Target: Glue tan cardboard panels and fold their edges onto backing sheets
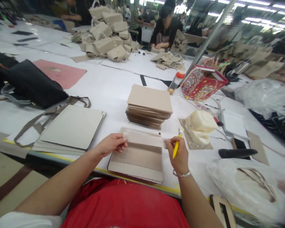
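Beige strip (144, 138) of thin material lies stretched between both hands, held across the upper part of a flat beige panel (137, 158) that rests on the white worktop (109, 85) right in front of the person. Both forearms reach forward from the bottom of the view and angle inward, the left one long and bare, the right one wearing a thin bracelet (181, 174) at the wrist. The left hand (111, 144) is pinched together on the strip's left end, thumb below and fingers curled over it. The right hand (179, 155) is closed on a yellow pen (176, 146), tip pointing up, and its fingers also touch the strip's right end. The strip is pale, long and narrow, roughly level, slightly lighter than the panel under it. The panel is rectangular with rounded corners and a darker band across its middle; its near edge reaches the worktop's yellow border.

Just beyond the panel stands a stack of tan cards (149, 106). To the left lies a pile of grey boards (72, 128) with straps, and to the right a crumpled cream cloth (199, 126).
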Demonstrator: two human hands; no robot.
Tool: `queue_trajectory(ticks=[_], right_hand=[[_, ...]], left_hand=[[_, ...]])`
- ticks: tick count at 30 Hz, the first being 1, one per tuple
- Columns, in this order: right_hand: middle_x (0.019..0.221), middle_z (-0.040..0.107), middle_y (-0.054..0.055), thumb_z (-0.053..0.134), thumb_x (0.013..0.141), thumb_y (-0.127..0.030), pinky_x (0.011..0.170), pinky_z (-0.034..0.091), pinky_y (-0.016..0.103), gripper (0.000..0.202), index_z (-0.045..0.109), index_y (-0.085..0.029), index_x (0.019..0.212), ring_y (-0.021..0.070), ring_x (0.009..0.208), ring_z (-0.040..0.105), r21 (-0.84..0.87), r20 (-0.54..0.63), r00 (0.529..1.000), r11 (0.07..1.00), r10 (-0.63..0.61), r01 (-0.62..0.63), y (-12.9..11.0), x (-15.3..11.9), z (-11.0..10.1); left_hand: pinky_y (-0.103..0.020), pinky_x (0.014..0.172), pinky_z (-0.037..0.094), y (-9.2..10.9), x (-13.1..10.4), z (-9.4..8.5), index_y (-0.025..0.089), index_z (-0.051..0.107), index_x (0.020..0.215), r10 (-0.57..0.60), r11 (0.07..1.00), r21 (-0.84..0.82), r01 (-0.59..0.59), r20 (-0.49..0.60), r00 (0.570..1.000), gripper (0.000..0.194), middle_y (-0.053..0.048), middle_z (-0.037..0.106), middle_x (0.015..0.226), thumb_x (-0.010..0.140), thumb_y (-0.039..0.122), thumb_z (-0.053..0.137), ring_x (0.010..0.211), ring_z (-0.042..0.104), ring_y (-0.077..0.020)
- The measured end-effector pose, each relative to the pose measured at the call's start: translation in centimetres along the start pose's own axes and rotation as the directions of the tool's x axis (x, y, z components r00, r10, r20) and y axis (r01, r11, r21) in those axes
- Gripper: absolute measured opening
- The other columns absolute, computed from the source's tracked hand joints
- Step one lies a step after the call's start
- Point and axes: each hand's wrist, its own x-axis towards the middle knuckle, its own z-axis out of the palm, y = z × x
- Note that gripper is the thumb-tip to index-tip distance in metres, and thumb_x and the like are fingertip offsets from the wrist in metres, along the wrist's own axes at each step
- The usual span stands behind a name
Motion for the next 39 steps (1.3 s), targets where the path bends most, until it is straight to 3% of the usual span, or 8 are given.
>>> queue_trajectory(ticks=[6, 13, 20, 26, 31, 39], right_hand=[[0.082, 0.061, 0.005, 0.046, 0.083, -0.047, 0.056, 0.040, 0.027, 0.031, 0.048, -0.019, 0.094, 0.0170, 0.061, 0.057, -0.242, 0.063, 0.996, 0.968, -0.057, 0.071, 0.5, 1.1, 4.1], [0.084, 0.061, 0.007, 0.044, 0.083, -0.044, 0.061, 0.041, 0.029, 0.031, 0.048, -0.018, 0.098, 0.0191, 0.066, 0.057, -0.287, 0.095, 0.993, 0.953, -0.072, 0.096, 1.5, 1.9, 5.7], [0.086, 0.062, 0.008, 0.043, 0.084, -0.044, 0.063, 0.042, 0.030, 0.032, 0.049, -0.018, 0.102, 0.0198, 0.067, 0.059, -0.286, 0.097, 0.995, 0.958, -0.006, 0.034, 1.3, 2.4, 6.1], [0.086, 0.063, 0.008, 0.043, 0.083, -0.043, 0.060, 0.041, 0.030, 0.031, 0.049, -0.018, 0.102, 0.0191, 0.065, 0.058, -0.293, 0.115, 0.993, 0.956, 0.021, 0.014, 1.3, 2.7, 6.4], [0.087, 0.062, 0.007, 0.043, 0.083, -0.041, 0.060, 0.040, 0.030, 0.030, 0.048, -0.018, 0.103, 0.0191, 0.067, 0.057, -0.299, 0.131, 0.991, 0.954, 0.025, 0.015, 1.4, 2.8, 6.5], [0.085, 0.061, 0.006, 0.042, 0.085, -0.033, 0.063, 0.041, 0.029, 0.026, 0.048, -0.018, 0.105, 0.0185, 0.070, 0.057, -0.295, 0.154, 0.988, 0.955, 0.019, 0.028, 1.6, 2.6, 6.6]], left_hand=[[-0.022, 0.040, 0.036, -0.6, 2.4, -1.3, 0.016, 0.051, 0.060, 0.112, 0.930, 0.368, 0.000, -0.285, 0.952, 0.034, 0.000, 0.056, 0.054, 0.076, 0.046, 0.050, 0.041, 0.048, -0.0098], [-0.026, 0.054, 0.032, -0.5, 3.5, -1.6, 0.018, 0.055, 0.055, 0.338, 0.696, 0.718, -0.008, -0.318, 0.886, 0.035, 0.000, 0.055, 0.052, 0.078, 0.044, 0.047, 0.055, 0.050, -0.0145], [-0.026, 0.053, 0.025, -0.6, 4.2, -1.5, 0.018, 0.057, 0.056, 0.373, 0.653, 0.757, 0.021, -0.345, 0.861, 0.035, 0.000, 0.052, 0.053, 0.077, 0.044, 0.050, 0.055, 0.045, -0.0137], [-0.025, 0.051, 0.025, -1.1, 5.4, -2.4, 0.017, 0.055, 0.052, 0.309, 0.742, 0.671, 0.020, -0.368, 0.877, 0.039, 0.003, 0.044, 0.047, 0.074, 0.049, 0.051, 0.051, 0.041, -0.0120], [-0.025, 0.051, 0.026, -1.0, 5.6, -2.4, 0.017, 0.054, 0.051, 0.275, 0.759, 0.650, 0.047, -0.386, 0.881, 0.038, 0.003, 0.044, 0.047, 0.073, 0.048, 0.051, 0.051, 0.042, -0.0118], [-0.025, 0.053, 0.026, -0.2, 5.2, -1.6, 0.018, 0.053, 0.051, 0.276, 0.655, 0.748, 0.110, -0.372, 0.886, 0.038, 0.000, 0.051, 0.051, 0.075, 0.047, 0.048, 0.055, 0.046, -0.0145]])
